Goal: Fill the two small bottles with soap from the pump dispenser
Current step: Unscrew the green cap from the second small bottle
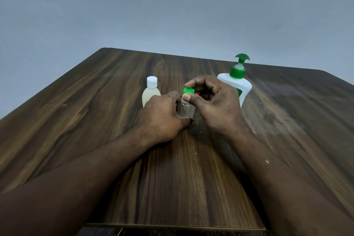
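A plain grey-blue wall [172, 5] stands behind a dark wood-grain surface [95, 120], which shows a few pale specks and scuffs on its right side. Both bare forearms reach in from the near edge and meet near the middle of the surface.

The left hand [162, 113] is wrapped round the body of a clear small bottle [185, 110], which stands upright on the surface; its fingers are curled behind the bottle and mostly hidden. The right hand [218, 105] comes over from the right, and its fingers [195, 81], thumb and forefinger, pinch the green cap [188, 90] that sits at the top of this bottle. Whether the cap is screwed on or loose cannot be told. The bottle looks see-through, with no filling plainly visible.

Just to the left, partly behind the left hand, a second small bottle [151, 94] stands upright with a white flip cap [152, 82] closed on it and a pale, cloudy liquid inside.

The pump dispenser [243, 86], white with a green collar and a green pump head [242, 57], stands upright just behind the right hand, near the far edge.
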`<state>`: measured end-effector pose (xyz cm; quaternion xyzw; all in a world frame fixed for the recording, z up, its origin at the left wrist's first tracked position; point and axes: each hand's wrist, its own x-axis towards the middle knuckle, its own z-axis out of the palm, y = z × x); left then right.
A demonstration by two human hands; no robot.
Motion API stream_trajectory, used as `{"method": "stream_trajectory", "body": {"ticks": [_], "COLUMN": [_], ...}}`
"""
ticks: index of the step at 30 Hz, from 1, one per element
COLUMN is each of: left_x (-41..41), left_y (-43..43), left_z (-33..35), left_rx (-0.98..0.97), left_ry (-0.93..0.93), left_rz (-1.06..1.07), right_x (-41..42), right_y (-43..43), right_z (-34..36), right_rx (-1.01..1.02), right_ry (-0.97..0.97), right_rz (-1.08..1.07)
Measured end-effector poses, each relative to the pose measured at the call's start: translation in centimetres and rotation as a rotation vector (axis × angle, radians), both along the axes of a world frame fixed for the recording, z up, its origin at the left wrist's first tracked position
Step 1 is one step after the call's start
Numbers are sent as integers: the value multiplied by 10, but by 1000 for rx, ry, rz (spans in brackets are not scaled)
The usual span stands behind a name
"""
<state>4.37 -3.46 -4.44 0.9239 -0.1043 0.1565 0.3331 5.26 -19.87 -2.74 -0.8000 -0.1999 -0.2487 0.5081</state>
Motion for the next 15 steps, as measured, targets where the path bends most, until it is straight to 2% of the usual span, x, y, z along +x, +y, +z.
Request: {"method": "stream_trajectory", "body": {"ticks": [5, 11, 15], "left_x": [1, 3, 3], "left_y": [2, 2, 1], "left_z": [-1, -4, -3], "left_rx": [-5, 4, 24], "left_ry": [-27, -16, -15], "left_rz": [-12, -18, 4], "right_x": [-1, 3, 5], "right_y": [-2, 2, 1], "right_z": [1, -5, -3], "right_rx": [-9, -194, -144], "right_ry": [32, -157, -136], "right_rz": [174, -49, -42]}}
